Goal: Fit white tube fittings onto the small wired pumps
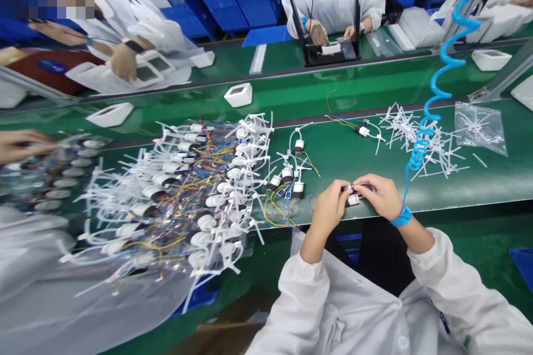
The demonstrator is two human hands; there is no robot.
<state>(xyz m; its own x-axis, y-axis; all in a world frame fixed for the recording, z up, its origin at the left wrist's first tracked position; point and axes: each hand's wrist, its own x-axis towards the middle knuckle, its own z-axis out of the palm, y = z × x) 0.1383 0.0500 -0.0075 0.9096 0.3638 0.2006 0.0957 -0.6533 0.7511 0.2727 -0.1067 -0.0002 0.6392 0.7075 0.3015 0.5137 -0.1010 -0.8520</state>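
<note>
With fingers of left hand (330, 206) and right hand (382, 197) pinching small black-and-white part (353, 199) at near edge of green bench (453, 191), apparently mid-adjustment, seemingly calling next for steady hold, fine alignment.

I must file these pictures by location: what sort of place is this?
Most likely a factory's electronics assembly line: white-coated workers along green work surfaces, small wired parts lying in rows, and a coiled blue cord leading toward a wristband.

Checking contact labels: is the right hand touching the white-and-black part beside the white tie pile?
Apart. The head view shows bare green tabletop between the right hand and the white-and-black part.
</note>
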